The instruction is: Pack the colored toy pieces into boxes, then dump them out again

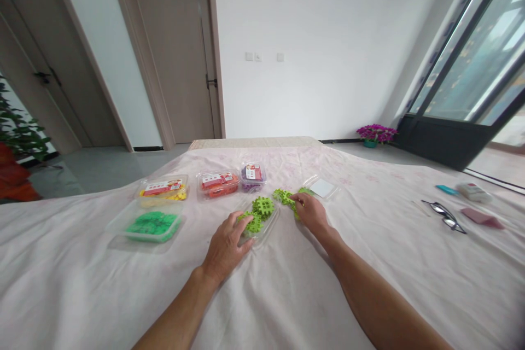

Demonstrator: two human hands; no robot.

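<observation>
My left hand (227, 243) curves round the near left side of a clear plastic container (268, 228), thumb by the near rim and fingertips against the lime-green pieces inside. These lattice-shaped plastic pieces (263, 206) lie piled in it. Just to the right, my right hand (312, 212) is closed in a pinch on a lime-green lattice piece (284, 196); its fingers partly cover it. More lime green shows around that hand. Behind it lies a clear lid (322, 187) with a white label.
To the left stand tubs of green pieces (153, 226), yellow pieces (164, 188), orange-red pieces (218, 183) and purple pieces (253, 174). Eyeglasses (445, 215), a pink case (482, 217), a blue item (446, 190) and a white pack (473, 192) lie right on the wrinkled cloth (381, 262).
</observation>
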